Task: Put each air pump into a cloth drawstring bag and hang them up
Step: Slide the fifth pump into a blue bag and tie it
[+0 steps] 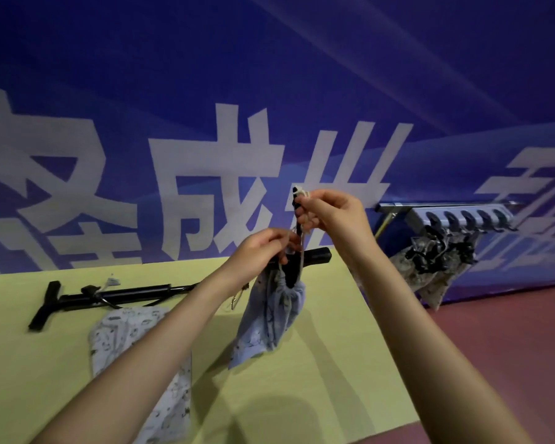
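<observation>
You are showing two bare forearms reaching in from the lower edge, sleeveless as far as they are showing; your left hand (pixel 263 248) and right hand (pixel 330 213) are wearing no gloves, rings or watch.

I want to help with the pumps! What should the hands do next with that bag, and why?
Probably carry the held bag to the hook rack and hang it: the left hand and right hand pinch its drawstring, the mouth looks cinched, and other bags already hang there.
</observation>
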Demonstrator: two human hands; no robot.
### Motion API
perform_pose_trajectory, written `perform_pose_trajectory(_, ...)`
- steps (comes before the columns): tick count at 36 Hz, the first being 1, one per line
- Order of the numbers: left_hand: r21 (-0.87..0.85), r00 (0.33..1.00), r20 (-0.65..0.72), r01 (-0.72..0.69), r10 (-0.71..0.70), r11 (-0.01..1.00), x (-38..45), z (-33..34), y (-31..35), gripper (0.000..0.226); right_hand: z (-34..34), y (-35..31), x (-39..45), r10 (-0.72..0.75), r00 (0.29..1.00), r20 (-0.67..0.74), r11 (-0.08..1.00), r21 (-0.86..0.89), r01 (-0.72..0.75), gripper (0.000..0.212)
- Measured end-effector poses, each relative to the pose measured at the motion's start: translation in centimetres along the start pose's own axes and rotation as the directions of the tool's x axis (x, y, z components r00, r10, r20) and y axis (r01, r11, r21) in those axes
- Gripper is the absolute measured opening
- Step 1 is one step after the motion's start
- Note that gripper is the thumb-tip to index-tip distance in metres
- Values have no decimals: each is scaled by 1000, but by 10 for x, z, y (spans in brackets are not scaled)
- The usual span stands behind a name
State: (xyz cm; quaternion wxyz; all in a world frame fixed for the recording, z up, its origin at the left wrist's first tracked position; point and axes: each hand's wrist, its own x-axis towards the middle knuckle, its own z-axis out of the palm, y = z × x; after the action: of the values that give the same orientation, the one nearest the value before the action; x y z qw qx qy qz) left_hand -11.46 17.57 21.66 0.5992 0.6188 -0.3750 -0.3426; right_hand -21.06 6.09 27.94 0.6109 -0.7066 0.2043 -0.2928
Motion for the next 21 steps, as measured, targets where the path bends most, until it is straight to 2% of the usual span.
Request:
perform_pose_trajectory(5,54,970,245,-20,7,998,10,27,13,32,-30,-3,2,5,999,-48,1000,-4,-5,12)
perform_pose_trajectory(8,55,969,244,-37,23,998,24,46,16,33,-62,3,8,1,992,-127,999,-41,-7,13)
perform_pose_trajectory(11,42,973,224,-62,51,997,39,63,15,26,-101,17,13,-58,977,-207,982,-188,18,26)
perform_pose_trajectory(14,-17,973,219,-67,69,998,57,89,12,25,-144,33,17,-72,982,-172,947,-322,12,27)
perform_pose_trajectory(16,-66,972,222,-67,80,996,69,111,13,25,-171,44,18,-63,989,-131,940,-340,15,19)
perform_pose_trajectory(19,-137,976,206,-45,73,989,91,155,13,25,-213,61,22,-39,998,-44,958,-286,25,14)
perform_pose_trajectory(21,-170,979,196,-26,60,985,107,187,15,25,-244,70,25,-20,1000,14,982,-187,22,20)
